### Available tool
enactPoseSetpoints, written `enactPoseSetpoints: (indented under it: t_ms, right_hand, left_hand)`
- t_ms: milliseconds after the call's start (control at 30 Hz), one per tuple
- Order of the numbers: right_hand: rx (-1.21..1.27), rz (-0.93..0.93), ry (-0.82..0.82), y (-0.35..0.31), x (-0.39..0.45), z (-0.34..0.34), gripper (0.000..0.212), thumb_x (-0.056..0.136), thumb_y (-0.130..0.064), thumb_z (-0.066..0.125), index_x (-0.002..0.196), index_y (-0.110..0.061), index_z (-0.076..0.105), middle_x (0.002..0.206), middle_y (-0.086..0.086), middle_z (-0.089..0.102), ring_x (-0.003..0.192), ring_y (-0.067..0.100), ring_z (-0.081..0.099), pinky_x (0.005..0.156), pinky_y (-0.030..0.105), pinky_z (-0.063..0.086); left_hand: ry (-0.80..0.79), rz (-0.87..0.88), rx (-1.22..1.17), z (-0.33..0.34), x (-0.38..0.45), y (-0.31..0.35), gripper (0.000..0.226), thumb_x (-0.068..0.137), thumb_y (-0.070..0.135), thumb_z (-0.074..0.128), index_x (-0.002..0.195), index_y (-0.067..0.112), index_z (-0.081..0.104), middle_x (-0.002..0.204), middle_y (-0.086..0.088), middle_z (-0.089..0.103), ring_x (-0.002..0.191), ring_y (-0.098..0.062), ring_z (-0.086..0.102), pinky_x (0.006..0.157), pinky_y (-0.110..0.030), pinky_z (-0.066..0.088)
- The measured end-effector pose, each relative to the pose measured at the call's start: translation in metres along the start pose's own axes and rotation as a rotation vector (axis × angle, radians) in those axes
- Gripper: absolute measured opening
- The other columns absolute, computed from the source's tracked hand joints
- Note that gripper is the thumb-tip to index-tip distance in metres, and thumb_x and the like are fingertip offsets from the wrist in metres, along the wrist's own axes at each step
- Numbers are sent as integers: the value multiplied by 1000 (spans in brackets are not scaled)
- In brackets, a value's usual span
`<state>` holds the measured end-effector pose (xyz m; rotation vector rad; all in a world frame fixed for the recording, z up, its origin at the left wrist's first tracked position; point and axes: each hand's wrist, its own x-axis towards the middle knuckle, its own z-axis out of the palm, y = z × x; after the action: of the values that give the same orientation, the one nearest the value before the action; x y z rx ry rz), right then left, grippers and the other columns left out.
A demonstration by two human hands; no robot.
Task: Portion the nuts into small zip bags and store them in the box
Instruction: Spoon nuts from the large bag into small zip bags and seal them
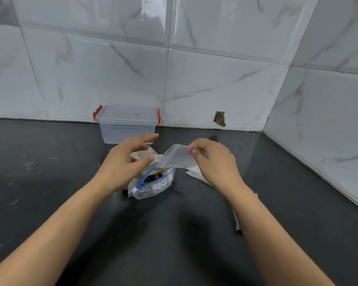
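At frame centre-left the left hand (124, 162) hovers palm-down, fingers spread and loosely curled, holding nothing. Below it, on the dark countertop (50, 182), sits a crinkled blue-zip bag of nuts (153, 185), mouth open. Above, against the tiled wall, a clear lidded box (126, 125) with red clips. Centre-right, the right hand (213, 159) pinches a small frosted zip bag (176, 158), flat and aloft.

Right hand (213, 162) pinching small zip bag (177, 156), left hand (124, 162) open (box (126, 124) lidded)

The left hand (126, 162) hides part of the nut bag (153, 182); its contents look blurred.
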<state>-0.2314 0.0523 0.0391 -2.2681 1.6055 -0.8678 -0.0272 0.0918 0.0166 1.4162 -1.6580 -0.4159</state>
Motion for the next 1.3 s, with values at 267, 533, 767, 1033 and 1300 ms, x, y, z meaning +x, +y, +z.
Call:
enactPoseSetpoints:
  t_ms: [267,533,767,1033,1300]
  right_hand:
    - [187,27,-99,-18,19,13,29,91,-22,48,69,-39,58,80,-16,60,89,13,56,91,50,44]
    - [133,-55,247,-35,4,19,22,85,-49,60,96,-30,57,89,-13,59,85,7,56,75,31,44]
    - [406,-14,25,-38,5,27,24,83,-44,66,95,-24,71,81,-8,71,77,4,66,76,31,55]
    - [418,68,62,-29,14,30,14,90,-26,60,88,-21,73,70,-8,70,65,7,65,69,29,55]
    - [-212,-34,132,-48,10,29,34,91,-18,44,123,-25,54,96,-1,70,85,23,63,66,30,45]
  left_hand:
    - [-12,-36,-260,-9,0,4,17,83,14,69,91,29,72,82,3,75,71,-8,70,59,-17,52]
    - [169,-69,-235,2,8,13,11,78,16,74,73,24,70,68,-1,71,64,-15,69,53,-26,55]
    - [175,-48,-210,11,10,19,13,78,17,73,71,27,68,68,1,70,65,-15,67,53,-26,56]
    - [221,-60,-199,15,10,11,10,84,19,68,75,25,68,67,3,69,70,-10,68,58,-25,58]
    - [531,147,180,27,3,20,10,77,13,67,68,15,61,61,5,60,59,-11,58,56,-35,52]
